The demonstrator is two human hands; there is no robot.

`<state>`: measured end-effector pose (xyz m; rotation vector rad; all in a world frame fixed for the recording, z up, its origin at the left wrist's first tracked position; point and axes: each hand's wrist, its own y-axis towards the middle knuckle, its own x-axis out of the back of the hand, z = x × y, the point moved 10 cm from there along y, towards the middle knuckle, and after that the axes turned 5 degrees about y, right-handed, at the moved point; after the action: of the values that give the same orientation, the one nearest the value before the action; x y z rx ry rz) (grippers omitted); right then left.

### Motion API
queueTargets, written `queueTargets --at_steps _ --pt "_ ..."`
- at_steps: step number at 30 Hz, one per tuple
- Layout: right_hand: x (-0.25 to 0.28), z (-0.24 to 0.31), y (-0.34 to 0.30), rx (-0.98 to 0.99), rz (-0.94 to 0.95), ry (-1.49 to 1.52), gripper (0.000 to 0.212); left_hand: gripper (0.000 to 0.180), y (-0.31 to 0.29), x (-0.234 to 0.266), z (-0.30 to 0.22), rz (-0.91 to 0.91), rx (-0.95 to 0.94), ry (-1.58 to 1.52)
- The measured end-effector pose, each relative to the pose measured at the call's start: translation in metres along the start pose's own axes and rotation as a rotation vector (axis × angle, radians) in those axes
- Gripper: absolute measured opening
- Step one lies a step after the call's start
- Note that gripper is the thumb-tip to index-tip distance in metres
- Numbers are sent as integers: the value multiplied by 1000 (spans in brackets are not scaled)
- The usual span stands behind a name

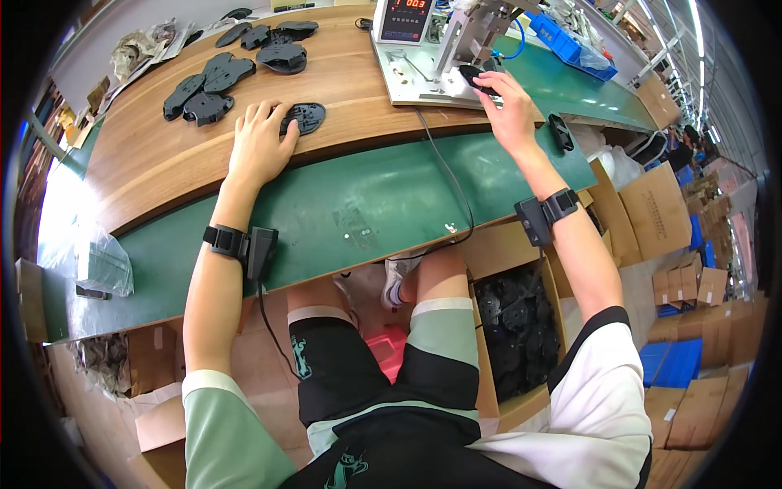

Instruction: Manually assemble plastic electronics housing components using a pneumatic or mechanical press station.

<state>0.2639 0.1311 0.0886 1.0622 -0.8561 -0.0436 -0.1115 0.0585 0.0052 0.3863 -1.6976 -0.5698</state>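
Observation:
My left hand (259,147) lies on the wooden board with its fingers stretched out. Its thumb and forefinger are at the left end of a flat, rounded black plastic shell (308,117) with moulded ribs. Farther right, my right hand (510,112) pinches a small dark plastic part (470,73) at the base of a bench press (466,41); fingers hide some of that part. Several more black plastic shells (226,73) are grouped on the board beyond my left hand, some overlapping.
A digital display box (406,20) stands beside the press, and a cable (444,159) hangs over the green table (366,208). A small black block (560,132) lies near the table's right edge. Below, a carton (521,416) holds many black parts. A blue bin (570,45) stands back right.

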Motion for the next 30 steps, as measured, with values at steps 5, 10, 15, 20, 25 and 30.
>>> queueTargets --at_steps 5,10,15,20,25,30 --pt "-10 -8 1 -101 139 113 24 41 0 3 -1 -1 -3 -1" --pt "-9 -18 6 -109 262 123 29 40 -1 2 -3 10 -4 -7" --pt "-16 -13 5 -122 324 20 34 40 -2 1 -2 12 -6 4" --pt "-17 -10 8 -108 340 8 32 40 -1 0 -2 26 -2 16" --pt "-17 -9 7 -139 348 -58 31 39 -2 2 -4 51 9 23" --pt "-16 -10 6 -167 345 -62 31 39 -1 1 -5 43 -6 22"
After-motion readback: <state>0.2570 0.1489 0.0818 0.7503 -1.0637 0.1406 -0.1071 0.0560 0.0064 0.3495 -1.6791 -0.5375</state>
